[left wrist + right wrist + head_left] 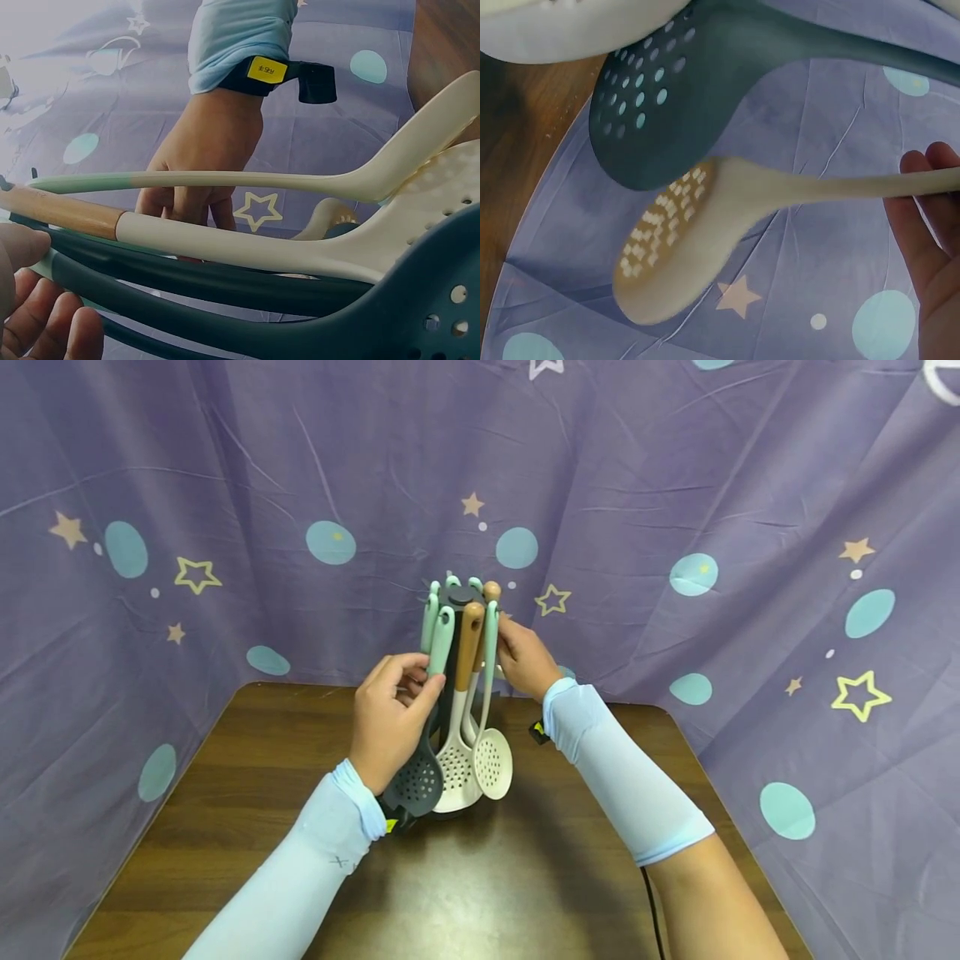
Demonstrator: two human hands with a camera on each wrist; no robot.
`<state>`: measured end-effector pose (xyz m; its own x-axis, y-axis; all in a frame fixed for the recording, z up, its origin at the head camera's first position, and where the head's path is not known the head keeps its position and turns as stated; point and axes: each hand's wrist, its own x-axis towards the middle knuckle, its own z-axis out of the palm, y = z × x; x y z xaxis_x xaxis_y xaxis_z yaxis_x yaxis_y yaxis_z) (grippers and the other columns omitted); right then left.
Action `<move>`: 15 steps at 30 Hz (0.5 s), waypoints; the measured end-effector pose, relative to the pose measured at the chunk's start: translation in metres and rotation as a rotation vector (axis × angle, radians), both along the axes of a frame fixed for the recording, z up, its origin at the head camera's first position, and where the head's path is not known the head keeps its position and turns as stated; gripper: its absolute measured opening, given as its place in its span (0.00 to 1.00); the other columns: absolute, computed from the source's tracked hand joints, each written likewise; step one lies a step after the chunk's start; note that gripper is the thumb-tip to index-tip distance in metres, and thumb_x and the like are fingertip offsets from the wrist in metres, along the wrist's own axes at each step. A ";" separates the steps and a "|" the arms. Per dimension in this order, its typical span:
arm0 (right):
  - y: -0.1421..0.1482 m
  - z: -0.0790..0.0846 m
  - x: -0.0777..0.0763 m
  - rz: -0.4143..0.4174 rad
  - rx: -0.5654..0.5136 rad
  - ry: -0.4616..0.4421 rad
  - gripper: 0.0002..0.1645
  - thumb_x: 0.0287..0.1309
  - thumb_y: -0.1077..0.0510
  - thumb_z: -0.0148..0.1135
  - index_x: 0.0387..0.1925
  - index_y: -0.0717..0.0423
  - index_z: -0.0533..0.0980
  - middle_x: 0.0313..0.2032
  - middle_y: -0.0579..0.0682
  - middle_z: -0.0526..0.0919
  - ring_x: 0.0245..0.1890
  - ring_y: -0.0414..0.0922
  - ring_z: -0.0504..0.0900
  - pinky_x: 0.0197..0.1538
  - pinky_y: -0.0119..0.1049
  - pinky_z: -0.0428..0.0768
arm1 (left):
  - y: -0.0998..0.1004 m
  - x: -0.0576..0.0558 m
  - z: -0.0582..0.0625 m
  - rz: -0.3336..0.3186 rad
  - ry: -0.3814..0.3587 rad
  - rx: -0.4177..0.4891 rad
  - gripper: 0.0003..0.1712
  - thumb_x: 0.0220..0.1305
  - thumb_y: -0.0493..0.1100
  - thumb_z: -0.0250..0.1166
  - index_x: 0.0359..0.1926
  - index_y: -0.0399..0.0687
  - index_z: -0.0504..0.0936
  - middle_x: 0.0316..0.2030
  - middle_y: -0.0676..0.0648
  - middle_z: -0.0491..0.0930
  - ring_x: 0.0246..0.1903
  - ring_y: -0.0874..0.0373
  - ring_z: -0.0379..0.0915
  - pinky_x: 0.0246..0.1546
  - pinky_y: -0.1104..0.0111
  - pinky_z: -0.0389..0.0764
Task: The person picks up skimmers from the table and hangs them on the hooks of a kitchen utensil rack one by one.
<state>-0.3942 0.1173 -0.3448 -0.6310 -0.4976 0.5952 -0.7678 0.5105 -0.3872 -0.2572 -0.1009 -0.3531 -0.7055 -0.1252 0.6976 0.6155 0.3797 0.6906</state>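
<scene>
A dark utensil stand on the table holds several hanging kitchen utensils. My left hand pinches the mint handle of a dark skimmer at the stand's left front. Beside that skimmer hang a white slotted turner with a wooden handle and a round cream skimmer with a mint handle. My right hand reaches around the stand's right side. In the right wrist view, its fingers lie around the handle of a cream slotted spoon; the thumb is out of sight there.
The stand is near the back of the brown wooden table. Close behind hangs a purple curtain with stars and dots. A black cable runs beneath the right forearm.
</scene>
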 end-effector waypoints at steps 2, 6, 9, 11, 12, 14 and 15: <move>-0.001 -0.002 0.000 0.004 -0.002 -0.004 0.09 0.77 0.67 0.49 0.49 0.61 0.77 0.40 0.59 0.84 0.45 0.56 0.85 0.52 0.51 0.81 | 0.000 -0.001 0.000 0.003 -0.005 -0.001 0.14 0.68 0.43 0.72 0.51 0.41 0.84 0.38 0.47 0.82 0.34 0.60 0.78 0.32 0.77 0.81; -0.002 -0.005 0.000 0.010 -0.012 -0.036 0.11 0.76 0.67 0.52 0.52 0.62 0.78 0.42 0.60 0.86 0.46 0.56 0.86 0.51 0.51 0.83 | 0.000 -0.004 0.000 0.009 -0.024 0.000 0.15 0.69 0.44 0.72 0.51 0.41 0.84 0.38 0.47 0.82 0.34 0.59 0.79 0.33 0.77 0.82; -0.004 -0.006 0.001 0.005 -0.026 -0.072 0.12 0.77 0.66 0.53 0.55 0.61 0.78 0.46 0.60 0.88 0.49 0.56 0.87 0.53 0.50 0.83 | -0.001 -0.006 -0.001 0.009 -0.045 0.004 0.16 0.68 0.45 0.72 0.50 0.40 0.85 0.38 0.47 0.82 0.35 0.57 0.80 0.33 0.77 0.81; -0.005 -0.007 0.001 0.003 -0.037 -0.094 0.13 0.77 0.64 0.54 0.57 0.61 0.78 0.47 0.60 0.88 0.50 0.56 0.87 0.54 0.50 0.84 | -0.003 -0.008 -0.002 0.009 -0.058 0.010 0.16 0.67 0.46 0.73 0.49 0.40 0.85 0.39 0.46 0.83 0.36 0.57 0.80 0.34 0.77 0.81; -0.005 -0.007 0.001 0.000 -0.040 -0.100 0.14 0.77 0.64 0.54 0.58 0.60 0.78 0.49 0.60 0.88 0.51 0.56 0.87 0.55 0.50 0.84 | -0.003 -0.009 -0.003 0.009 -0.063 0.013 0.17 0.66 0.46 0.74 0.49 0.40 0.85 0.39 0.46 0.83 0.36 0.57 0.80 0.34 0.78 0.81; -0.005 -0.008 0.001 0.002 -0.048 -0.112 0.16 0.76 0.63 0.55 0.60 0.60 0.78 0.51 0.60 0.88 0.53 0.56 0.86 0.57 0.49 0.83 | -0.005 -0.011 -0.005 0.009 -0.069 0.020 0.17 0.66 0.46 0.74 0.49 0.40 0.85 0.40 0.45 0.83 0.36 0.56 0.80 0.34 0.78 0.80; -0.005 -0.008 0.001 0.002 -0.051 -0.114 0.17 0.76 0.63 0.56 0.61 0.60 0.78 0.51 0.60 0.87 0.54 0.56 0.86 0.58 0.49 0.83 | -0.005 -0.011 -0.005 0.007 -0.072 0.022 0.17 0.66 0.46 0.74 0.48 0.40 0.85 0.40 0.46 0.83 0.36 0.56 0.79 0.34 0.78 0.80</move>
